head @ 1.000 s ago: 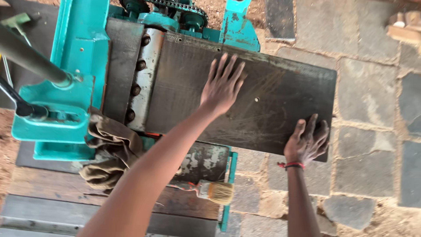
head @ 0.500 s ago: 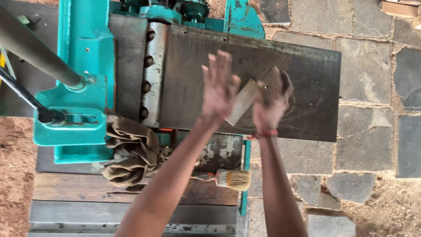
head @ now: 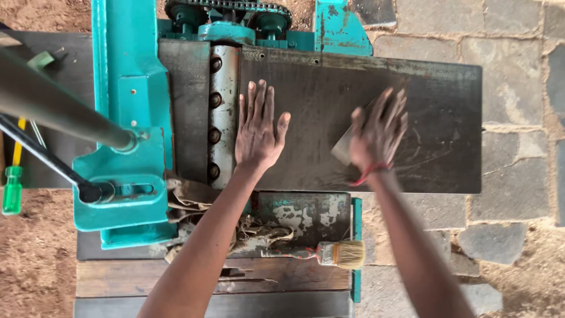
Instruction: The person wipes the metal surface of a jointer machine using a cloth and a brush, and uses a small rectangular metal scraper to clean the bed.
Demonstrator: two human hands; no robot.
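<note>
Stone paving and sawdust-strewn ground surround the teal planing machine [head: 126, 147] I'm looking down on. At far left lies a green-handled screwdriver [head: 12, 188]. Centre frame, my left hand [head: 257, 132] rests flat with fingers spread on the dark steel table [head: 447, 106], beside the bolted cutter roller [head: 222, 112]. Right of it, my blurred right hand [head: 379, 132] grips a small pale flat piece [head: 343, 148] against the table. Lower centre lies a paintbrush [head: 329, 253].

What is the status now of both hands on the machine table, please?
Left hand flat, open, on dark metal table beside cutter roller. Right hand blurred, over a pale flat piece; grip unclear. Paintbrush lies below, apart.
</note>
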